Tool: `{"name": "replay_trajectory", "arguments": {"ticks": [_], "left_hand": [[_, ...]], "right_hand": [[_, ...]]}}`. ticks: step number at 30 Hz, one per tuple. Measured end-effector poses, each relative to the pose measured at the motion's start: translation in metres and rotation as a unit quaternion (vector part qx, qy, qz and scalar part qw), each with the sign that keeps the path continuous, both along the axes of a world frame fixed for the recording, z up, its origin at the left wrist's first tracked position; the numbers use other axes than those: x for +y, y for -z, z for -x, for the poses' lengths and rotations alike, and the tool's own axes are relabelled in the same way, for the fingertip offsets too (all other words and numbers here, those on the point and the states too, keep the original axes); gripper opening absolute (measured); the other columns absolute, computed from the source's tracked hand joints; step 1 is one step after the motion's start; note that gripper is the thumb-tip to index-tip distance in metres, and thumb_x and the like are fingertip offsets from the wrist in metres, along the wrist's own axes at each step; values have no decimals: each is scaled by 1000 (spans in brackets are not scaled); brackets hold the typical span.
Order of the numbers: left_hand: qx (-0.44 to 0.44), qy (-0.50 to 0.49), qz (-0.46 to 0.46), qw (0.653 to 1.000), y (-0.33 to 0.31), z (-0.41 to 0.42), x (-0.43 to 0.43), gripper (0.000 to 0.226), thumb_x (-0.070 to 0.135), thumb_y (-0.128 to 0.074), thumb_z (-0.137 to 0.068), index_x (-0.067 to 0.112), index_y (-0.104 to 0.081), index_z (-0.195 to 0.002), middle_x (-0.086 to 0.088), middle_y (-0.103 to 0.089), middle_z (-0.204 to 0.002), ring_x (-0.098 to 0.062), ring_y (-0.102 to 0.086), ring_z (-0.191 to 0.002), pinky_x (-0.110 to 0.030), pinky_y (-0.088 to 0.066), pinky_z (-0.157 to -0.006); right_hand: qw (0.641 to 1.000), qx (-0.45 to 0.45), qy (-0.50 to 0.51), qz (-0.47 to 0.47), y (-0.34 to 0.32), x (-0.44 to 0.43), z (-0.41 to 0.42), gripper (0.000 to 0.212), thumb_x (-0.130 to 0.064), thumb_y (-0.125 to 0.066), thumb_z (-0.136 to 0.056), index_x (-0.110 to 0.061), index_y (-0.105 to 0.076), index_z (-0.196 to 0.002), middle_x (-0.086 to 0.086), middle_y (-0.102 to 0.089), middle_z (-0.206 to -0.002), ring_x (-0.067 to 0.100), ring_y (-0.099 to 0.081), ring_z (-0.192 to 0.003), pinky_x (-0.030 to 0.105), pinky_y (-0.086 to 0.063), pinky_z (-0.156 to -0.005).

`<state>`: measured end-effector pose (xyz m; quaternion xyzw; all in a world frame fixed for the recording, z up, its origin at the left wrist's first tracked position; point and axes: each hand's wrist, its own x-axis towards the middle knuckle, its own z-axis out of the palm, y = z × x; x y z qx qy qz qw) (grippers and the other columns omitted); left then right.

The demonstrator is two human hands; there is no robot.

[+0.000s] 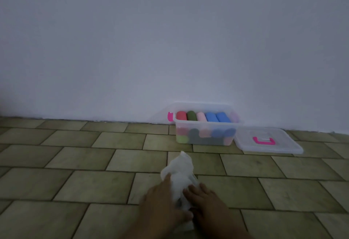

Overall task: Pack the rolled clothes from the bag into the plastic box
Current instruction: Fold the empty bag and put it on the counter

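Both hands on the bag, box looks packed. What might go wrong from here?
1. The top rolled clothes reach the rim of the plastic box. Anything more could sit proud and keep the lid, lying beside it, from closing.
2. The white bag between the left hand and right hand is crumpled. A roll left inside could go unnoticed.

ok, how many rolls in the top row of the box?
5: red roll, green roll, pink roll, two blue rolls, left to right in the plastic box. A pale blur at the right end may be a sixth. More below, blurred.
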<state>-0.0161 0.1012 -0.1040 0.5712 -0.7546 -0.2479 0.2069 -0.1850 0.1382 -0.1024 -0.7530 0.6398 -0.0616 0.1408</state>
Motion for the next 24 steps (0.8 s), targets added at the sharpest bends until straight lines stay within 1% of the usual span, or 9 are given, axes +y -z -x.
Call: {"name": "replay_trajectory", "arguments": {"ticks": [3, 6, 8, 10, 11, 12, 15, 19, 24], "left_hand": [[-72, 47, 35, 996, 5, -12, 18, 102, 58, -61, -76, 34, 7, -148, 5, -29, -150, -15, -33, -132, -30, -28, -107], [-103, 23, 60, 993, 2, -22, 31, 96, 52, -55, -86, 38, 24, -139, -5, -34, -147, -19, -40, -128, -34, -32, -105], [-78, -21, 144, 986, 1, -43, 33, 94, 36, -48, -93, 38, 39, -129, -15, -51, -133, -18, -54, -115, -31, -44, -94], [-38, -111, 250, 961, -2, -85, 31, 71, 35, -28, -101, 31, 33, -137, -17, -70, -96, -11, -68, -80, -21, -54, -68], [-54, -156, 257, 952, -3, -111, 34, 69, 40, -29, -100, 27, 25, -141, -14, -71, -92, -11, -69, -75, -21, -53, -65], [-73, -199, 221, 952, -2, -135, 38, 78, 45, -40, -96, 23, 16, -145, -12, -69, -103, -13, -67, -84, -22, -52, -71], [-55, -311, 145, 938, 6, -186, 57, 90, 42, -67, -81, 7, -18, -148, -14, -59, -123, -26, -60, -102, -34, -48, -82], [-62, -363, 135, 920, 15, -193, 76, 83, 40, -63, -84, 9, -20, -148, -15, -54, -129, -29, -57, -107, -38, -47, -85], [-22, -402, 149, 903, 22, -187, 83, 83, 44, -61, -85, 17, -18, -149, -11, -50, -135, -27, -50, -116, -38, -41, -96]], "right_hand": [[996, -58, -25, 58, 2, 4, -16, 51, -41, -40, -95, -51, -24, -141, -19, -17, -155, 10, -9, -145, 37, -10, -117], [990, -105, -27, 92, 2, 14, -22, 49, -49, -49, -89, -48, -37, -136, -21, -32, -149, 3, -30, -136, 33, -26, -114], [986, -104, 9, 131, 4, 20, -25, 57, -50, -64, -79, -33, -51, -132, -15, -41, -141, 8, -43, -128, 33, -36, -108], [976, -99, 73, 177, 5, 18, -29, 60, -41, -79, -68, -18, -62, -121, -1, -53, -133, 25, -54, -120, 44, -41, -99], [978, -72, 72, 180, 1, 16, -36, 62, -42, -79, -68, -18, -61, -122, 1, -53, -135, 28, -53, -121, 48, -38, -99], [985, -35, 41, 163, -3, 14, -45, 65, -48, -72, -71, -21, -57, -128, 0, -47, -141, 28, -47, -128, 51, -33, -102], [994, 24, -80, 68, -7, 1, -83, 70, -60, -43, -82, -36, -27, -145, -11, -9, -158, 19, -11, -145, 51, -12, -112], [991, 38, -127, 13, 1, -6, -154, 68, -61, -28, -89, -28, -18, -148, -5, -9, -159, 22, -2, -145, 60, -5, -110], [997, 46, -52, 33, 13, -10, -191, 69, -60, -13, -89, -27, -12, -150, -4, -7, -159, 33, 0, -144, 64, -2, -109]]}}
